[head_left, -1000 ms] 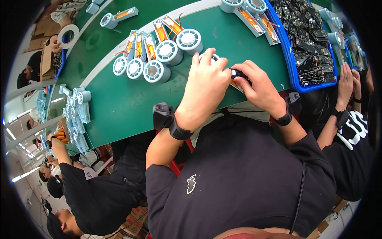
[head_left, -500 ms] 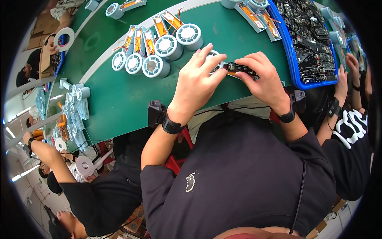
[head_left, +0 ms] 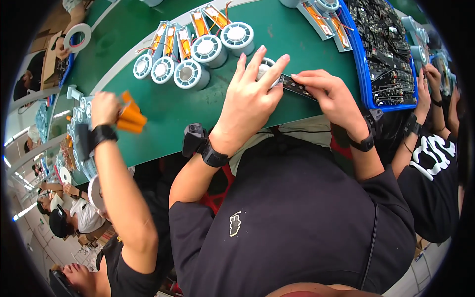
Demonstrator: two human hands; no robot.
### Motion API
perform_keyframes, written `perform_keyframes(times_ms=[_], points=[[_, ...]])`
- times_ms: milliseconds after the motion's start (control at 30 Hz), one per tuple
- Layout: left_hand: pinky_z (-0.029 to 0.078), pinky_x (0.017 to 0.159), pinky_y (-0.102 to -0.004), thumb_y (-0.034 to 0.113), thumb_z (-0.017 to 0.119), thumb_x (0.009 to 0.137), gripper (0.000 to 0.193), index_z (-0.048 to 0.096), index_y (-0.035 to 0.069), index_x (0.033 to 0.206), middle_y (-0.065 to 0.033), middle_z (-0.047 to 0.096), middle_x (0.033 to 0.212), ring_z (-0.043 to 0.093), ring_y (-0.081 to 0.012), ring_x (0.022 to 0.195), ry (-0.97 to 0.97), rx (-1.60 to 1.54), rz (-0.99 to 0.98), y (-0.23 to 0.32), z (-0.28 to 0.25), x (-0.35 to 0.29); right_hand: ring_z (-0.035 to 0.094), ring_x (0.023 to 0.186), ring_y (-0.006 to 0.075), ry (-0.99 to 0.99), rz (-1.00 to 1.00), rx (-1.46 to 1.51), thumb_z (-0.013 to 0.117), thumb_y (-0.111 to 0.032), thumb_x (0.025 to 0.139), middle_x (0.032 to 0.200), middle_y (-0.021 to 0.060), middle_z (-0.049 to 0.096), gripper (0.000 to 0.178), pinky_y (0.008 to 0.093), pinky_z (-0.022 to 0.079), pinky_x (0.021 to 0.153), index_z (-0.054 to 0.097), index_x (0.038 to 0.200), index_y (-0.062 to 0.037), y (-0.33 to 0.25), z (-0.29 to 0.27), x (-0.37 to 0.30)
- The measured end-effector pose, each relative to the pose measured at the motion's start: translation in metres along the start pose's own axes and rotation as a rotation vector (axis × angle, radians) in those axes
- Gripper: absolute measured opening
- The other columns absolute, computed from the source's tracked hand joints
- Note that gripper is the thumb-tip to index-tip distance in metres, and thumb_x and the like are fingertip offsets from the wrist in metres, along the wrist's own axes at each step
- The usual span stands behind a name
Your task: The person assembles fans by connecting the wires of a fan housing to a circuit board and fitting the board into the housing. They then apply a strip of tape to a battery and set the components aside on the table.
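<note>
A light-blue handheld fan body [head_left: 266, 70] lies on the green table in front of me, its round head partly hidden by my left hand. My left hand [head_left: 250, 101] grips the head between thumb and forefinger, the other raised fingers spread. A narrow black circuit board [head_left: 297, 87] extends from the head toward the right, along the handle. My right hand [head_left: 334, 96] has thumb and fingers closed on the board's side and far end. What lies beneath the board is hidden.
Several fan bodies [head_left: 192, 74] with orange parts and wires in their handles stand at the back left. At the right is a blue tray [head_left: 366, 94] of black circuit boards. A co-worker's hand [head_left: 105, 110] with an orange piece reaches in at left; other workers sit at right.
A co-worker's arm has swung in over the table at left with an orange piece. My right hand has shifted slightly down along the board, which now shows more of its length.
</note>
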State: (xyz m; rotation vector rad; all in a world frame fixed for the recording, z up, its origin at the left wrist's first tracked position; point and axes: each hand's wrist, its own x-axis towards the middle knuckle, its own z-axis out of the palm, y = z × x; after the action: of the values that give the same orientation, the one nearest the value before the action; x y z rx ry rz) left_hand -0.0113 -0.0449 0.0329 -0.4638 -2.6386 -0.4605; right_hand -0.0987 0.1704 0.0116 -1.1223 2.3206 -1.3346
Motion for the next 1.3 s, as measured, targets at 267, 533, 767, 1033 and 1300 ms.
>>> perform_keyframes(times_ms=[267, 533, 767, 1033, 1300], points=[[0.057, 0.095, -0.0495, 0.003, 0.07, 0.076, 0.006, 0.064, 0.005, 0.077, -0.0053, 0.068, 0.131, 0.062, -0.0392, 0.121, -0.134, 0.015, 0.057, -0.007, -0.014, 0.023, 0.064, 0.114, 0.0167, 0.048, 0.183, 0.441, 0.062, -0.011, 0.103, 0.129, 0.0129, 0.069, 0.033, 0.029, 0.05, 0.098, 0.064, 0.134, 0.0013, 0.008, 0.008, -0.009], [0.054, 0.07, -0.0362, 0.004, 0.073, 0.087, 0.007, 0.077, 0.0, 0.082, -0.021, 0.076, 0.092, 0.074, -0.0263, 0.08, 0.619, -0.061, -0.357, -0.118, -0.095, 0.142, 0.066, 0.107, 0.0199, 0.444, -0.023, 0.481, 0.056, -0.025, 0.108, 0.126, 0.0154, 0.067, 0.049, 0.032, 0.051, 0.097, 0.048, 0.145, 0.0047, 0.025, 0.028, -0.027], [0.057, 0.093, -0.0449, 0.025, 0.069, 0.082, 0.022, 0.082, 0.015, 0.097, -0.0152, 0.077, 0.109, 0.073, -0.04, 0.1, 0.17, 0.456, -1.114, -0.373, -0.074, 0.081, 0.067, 0.108, 0.0213, 0.333, 0.041, 0.438, 0.056, -0.016, 0.106, 0.12, 0.0147, 0.069, 0.034, 0.0333, 0.052, 0.097, 0.057, 0.132, 0.0057, 0.021, 0.026, -0.018], [0.032, 0.12, -0.0617, 0.022, 0.059, 0.089, 0.043, 0.07, 0.016, 0.13, -0.0132, 0.06, 0.146, 0.047, -0.0349, 0.142, -0.146, -0.061, -0.281, -0.406, -0.04, 0.148, 0.069, 0.092, 0.0173, 0.363, -0.058, 0.279, 0.06, -0.003, 0.1, 0.102, 0.0108, 0.073, 0.015, 0.0305, 0.055, 0.082, 0.065, 0.112, 0.0025, -0.002, 0.025, -0.008], [0.048, 0.106, -0.0472, 0.007, 0.07, 0.08, 0.038, 0.075, 0.017, 0.117, -0.0186, 0.065, 0.124, 0.058, -0.0453, 0.117, -0.343, 0.428, -0.312, -0.299, -0.031, 0.169, 0.068, 0.085, 0.0218, 0.342, 0.124, 0.371, 0.063, 0.002, 0.094, 0.097, 0.013, 0.072, 0.011, 0.0328, 0.053, 0.076, 0.067, 0.104, 0.0008, 0.002, 0.021, -0.023]])
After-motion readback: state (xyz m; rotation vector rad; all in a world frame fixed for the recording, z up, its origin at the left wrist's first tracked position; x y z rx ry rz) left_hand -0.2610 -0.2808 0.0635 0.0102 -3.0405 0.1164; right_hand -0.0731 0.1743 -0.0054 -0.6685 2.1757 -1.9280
